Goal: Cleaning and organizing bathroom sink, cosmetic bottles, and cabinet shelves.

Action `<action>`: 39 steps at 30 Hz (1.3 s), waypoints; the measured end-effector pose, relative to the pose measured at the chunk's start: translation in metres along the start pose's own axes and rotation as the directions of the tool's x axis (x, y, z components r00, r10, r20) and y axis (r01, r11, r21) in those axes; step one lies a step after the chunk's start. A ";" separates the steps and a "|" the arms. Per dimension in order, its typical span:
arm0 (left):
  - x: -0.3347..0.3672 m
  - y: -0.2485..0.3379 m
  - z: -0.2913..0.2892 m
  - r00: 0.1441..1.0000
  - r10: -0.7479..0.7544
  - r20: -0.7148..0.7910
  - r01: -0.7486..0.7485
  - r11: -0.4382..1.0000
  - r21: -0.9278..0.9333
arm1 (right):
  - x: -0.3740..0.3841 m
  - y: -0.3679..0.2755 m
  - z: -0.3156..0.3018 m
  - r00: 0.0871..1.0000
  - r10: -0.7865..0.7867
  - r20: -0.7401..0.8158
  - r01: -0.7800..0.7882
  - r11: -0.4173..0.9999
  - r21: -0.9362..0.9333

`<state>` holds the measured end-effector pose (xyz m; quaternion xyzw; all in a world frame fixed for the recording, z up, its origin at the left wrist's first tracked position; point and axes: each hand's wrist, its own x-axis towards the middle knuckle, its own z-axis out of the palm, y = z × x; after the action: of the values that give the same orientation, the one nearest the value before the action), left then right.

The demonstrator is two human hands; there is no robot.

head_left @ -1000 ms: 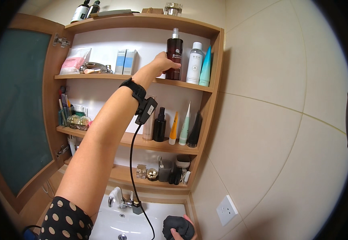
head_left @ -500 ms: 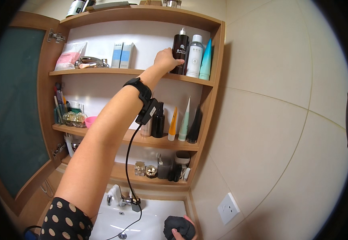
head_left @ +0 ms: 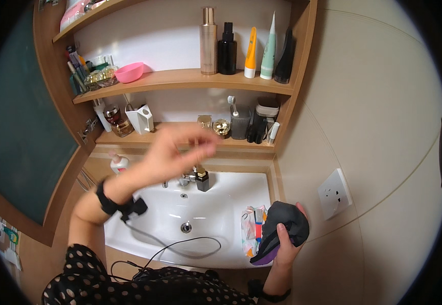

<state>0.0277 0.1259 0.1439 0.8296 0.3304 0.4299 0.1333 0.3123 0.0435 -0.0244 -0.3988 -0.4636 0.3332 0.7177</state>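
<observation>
My left hand, blurred by motion, is in the air in front of the lowest cabinet shelf. Its thumb and fingers are curved and apart, and nothing shows between them. My right hand grips a bunched dark grey cloth with a purple patch, thumb on top, over the right side of the sink. Beside the cloth, a colourful printed packet lies on the white sink. Behind my left hand are two small gold-topped jars, one of them a round jar.
On the middle shelf stand a gold bottle, a black spray bottle, several tubes and a pink bowl. A grey cup holds a toothbrush. The cabinet door stands open at left; a wall socket is at right.
My left hand has come down from beside the dark bottle on the upper shelf to in front of the lowest one. The view has tilted down, showing more sink and the packet.
</observation>
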 end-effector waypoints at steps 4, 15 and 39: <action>-0.101 -0.130 0.091 0.880 -0.462 0.115 0.462 0.887 0.024 | -0.011 0.011 0.003 0.995 0.095 0.043 -0.097 0.993 0.065; -0.144 -0.285 0.209 0.760 -0.639 -0.120 0.614 0.644 0.456 | -0.062 0.000 -0.012 0.989 0.135 0.053 -0.123 0.977 -0.176; -0.226 -0.039 0.072 0.682 -0.397 -0.615 0.082 0.876 -0.475 | -0.102 -0.019 0.209 0.669 -0.290 0.684 0.645 0.685 -0.340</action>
<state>-0.0253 0.0095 -0.0599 0.5069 0.3663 0.7468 0.2262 0.0840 0.0031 0.0037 -0.3278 -0.8244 0.0812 0.4542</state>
